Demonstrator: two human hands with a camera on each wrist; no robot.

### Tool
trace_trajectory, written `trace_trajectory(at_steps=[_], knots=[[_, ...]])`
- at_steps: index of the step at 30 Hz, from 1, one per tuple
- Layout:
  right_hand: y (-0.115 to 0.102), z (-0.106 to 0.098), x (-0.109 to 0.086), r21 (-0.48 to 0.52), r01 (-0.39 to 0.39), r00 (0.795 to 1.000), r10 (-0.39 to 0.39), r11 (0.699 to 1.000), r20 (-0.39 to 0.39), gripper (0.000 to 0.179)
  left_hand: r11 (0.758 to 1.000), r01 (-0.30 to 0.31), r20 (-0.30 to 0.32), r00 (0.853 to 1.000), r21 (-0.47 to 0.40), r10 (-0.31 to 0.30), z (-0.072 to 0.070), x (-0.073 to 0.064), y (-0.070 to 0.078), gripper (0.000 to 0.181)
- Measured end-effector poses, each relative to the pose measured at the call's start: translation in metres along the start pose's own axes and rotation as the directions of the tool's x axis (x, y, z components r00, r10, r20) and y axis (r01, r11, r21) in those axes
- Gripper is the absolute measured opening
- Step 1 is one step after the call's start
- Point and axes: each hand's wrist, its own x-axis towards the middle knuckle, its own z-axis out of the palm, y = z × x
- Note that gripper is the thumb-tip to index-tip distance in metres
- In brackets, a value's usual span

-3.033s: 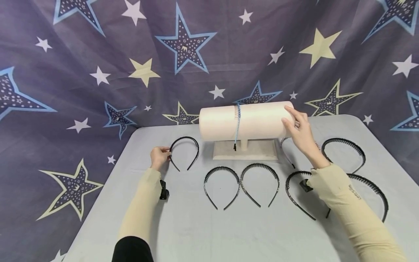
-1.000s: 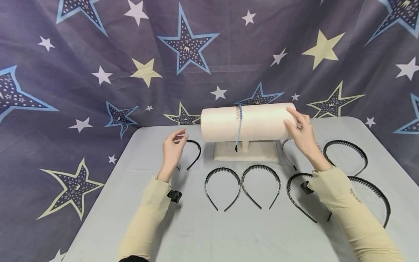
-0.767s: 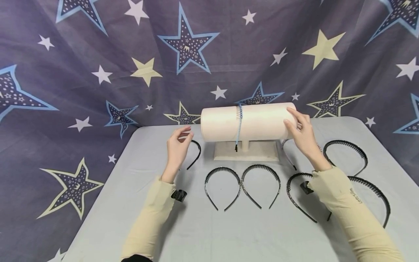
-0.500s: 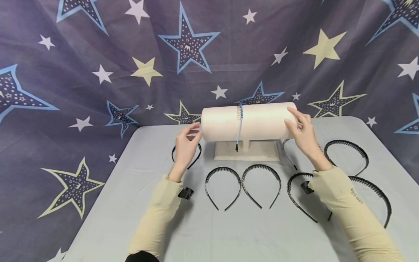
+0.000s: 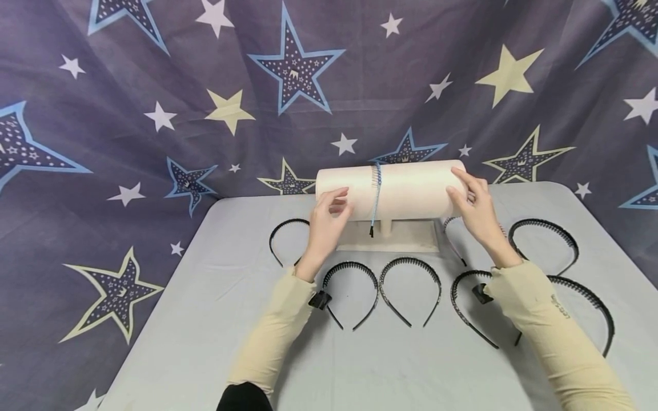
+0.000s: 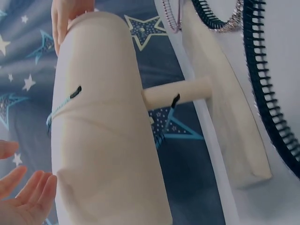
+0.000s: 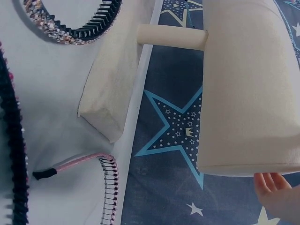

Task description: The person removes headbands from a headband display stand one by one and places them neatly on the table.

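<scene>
A padded cream roll (image 5: pixel 411 188) on a T-shaped headband display stand lies crosswise at the back, with a thin blue toothed headband (image 5: pixel 377 194) around it. My left hand (image 5: pixel 329 220), fingers loosely bent and holding nothing, is in front of the roll's left part; in the left wrist view, its fingertips (image 6: pixel 47 185) come close to the roll, and contact is unclear. My right hand (image 5: pixel 475 208) holds the roll's right end, thumb and index finger on its edge. In the right wrist view, fingertips (image 7: pixel 269 180) meet the end face.
A black headband (image 5: pixel 289 221) lies left of the stand's base (image 5: pixel 411 237). Two sparkly headbands (image 5: pixel 350 265) (image 5: pixel 409 260) lie in front. More black headbands (image 5: pixel 545 221) and a pink one (image 5: pixel 454 251) lie at the right, partly behind my right arm. A star-patterned curtain (image 5: pixel 329 85) hangs behind.
My left hand first touched the black headband at the left, then let go and moved right to the roll's front. That headband stays on the table. My right hand keeps its place.
</scene>
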Motion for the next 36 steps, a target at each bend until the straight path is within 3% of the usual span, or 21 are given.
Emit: trace_trajectory(at_steps=[9,21,29,36], knots=[[0.001,0.000,0.000,0.010,-0.001,1.000,0.001,1.000,-0.004,0.040,0.996,0.017,0.071,0.997,0.088,-0.024,0.022,0.006,0.010,0.041],[0.001,-0.002,0.001,-0.004,-0.004,1.000,0.004,1.000,-0.005,0.040,0.987,-0.008,0.070,0.998,0.160,-0.003,0.040,0.020,0.018,0.043],[0.000,-0.001,-0.001,0.003,-0.007,1.000,0.007,1.000,-0.001,0.040,0.947,-0.007,0.041,0.999,0.322,-0.006,0.052,0.028,0.016,0.040],[0.000,-0.001,0.000,-0.002,-0.006,1.000,0.006,1.000,-0.005,0.040,0.915,-0.024,0.020,1.000,0.403,0.018,0.057,0.032,0.017,0.035]])
